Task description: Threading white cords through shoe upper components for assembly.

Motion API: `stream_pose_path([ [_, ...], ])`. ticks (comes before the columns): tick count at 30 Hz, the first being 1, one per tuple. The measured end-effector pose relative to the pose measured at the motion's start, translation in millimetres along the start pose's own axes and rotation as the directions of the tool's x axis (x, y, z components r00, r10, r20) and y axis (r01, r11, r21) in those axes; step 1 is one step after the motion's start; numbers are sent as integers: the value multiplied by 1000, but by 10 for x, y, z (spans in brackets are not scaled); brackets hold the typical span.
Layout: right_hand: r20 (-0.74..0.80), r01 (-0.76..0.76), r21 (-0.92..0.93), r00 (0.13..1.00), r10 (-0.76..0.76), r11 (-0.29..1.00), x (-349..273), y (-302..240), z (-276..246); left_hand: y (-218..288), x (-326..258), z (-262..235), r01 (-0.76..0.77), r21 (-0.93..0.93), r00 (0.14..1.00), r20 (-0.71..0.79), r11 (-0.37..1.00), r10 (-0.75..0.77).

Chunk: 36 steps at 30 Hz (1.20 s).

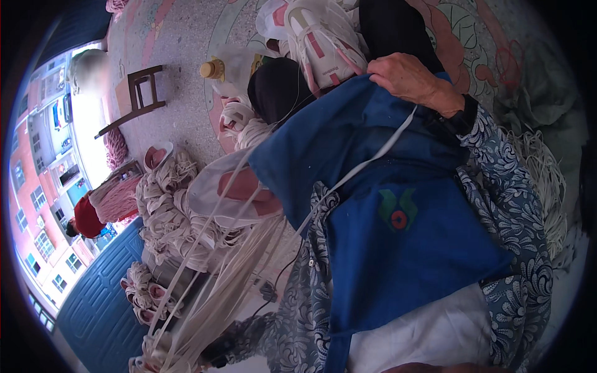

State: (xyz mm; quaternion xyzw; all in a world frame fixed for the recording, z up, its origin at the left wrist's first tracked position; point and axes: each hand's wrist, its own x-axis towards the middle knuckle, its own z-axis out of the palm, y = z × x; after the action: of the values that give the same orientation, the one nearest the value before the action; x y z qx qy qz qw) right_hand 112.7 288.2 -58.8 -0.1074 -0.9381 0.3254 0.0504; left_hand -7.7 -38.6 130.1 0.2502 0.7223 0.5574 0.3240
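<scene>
My right hand [401, 78] lies at the far edge of the blue apron [373, 248] over my lap, its fingers bent and closed on the hem. Touching that edge is a white and pink shoe-like piece [326, 59]. My left arm reaches to the lower left, where my left hand [155, 360] is partly hidden among long white strands [214, 292] and appears closed on them. A few strands run taut up toward my lap, and one white strap [385, 146] crosses the apron. Beside my lap is a white piece with a pink inside [245, 193].
Bundles of white and pink pieces [171, 211] are heaped at left. Beyond them are a small wooden stool [146, 87] and a clear bottle with a yellow cap [212, 68]. A blue panel [102, 292] stands lower left. Loose pale strands [541, 180] hang at right.
</scene>
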Motion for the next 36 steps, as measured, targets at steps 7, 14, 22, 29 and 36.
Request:
stream_pose_path([
  [7,-143,-26,-27,989,21,999,-34,-49,26,81,249,411,-14,48,973,231,999,3],
  [14,-99,-12,594,991,88,804,-130,-550,-534,362,814,1116,-93,61,867,495,994,51],
  [22,148,-276,937,871,469,216,-941,-122,-911,-339,1216,2227,-404,475,653,748,781,-117],
  [29,-57,-413,614,827,560,673,-1477,198,-715,-638,1349,1821,-615,290,594,782,733,188],
  [36,123,-484,469,864,488,739,-1398,27,-821,-744,1534,1966,-600,411,723,646,687,245],
])
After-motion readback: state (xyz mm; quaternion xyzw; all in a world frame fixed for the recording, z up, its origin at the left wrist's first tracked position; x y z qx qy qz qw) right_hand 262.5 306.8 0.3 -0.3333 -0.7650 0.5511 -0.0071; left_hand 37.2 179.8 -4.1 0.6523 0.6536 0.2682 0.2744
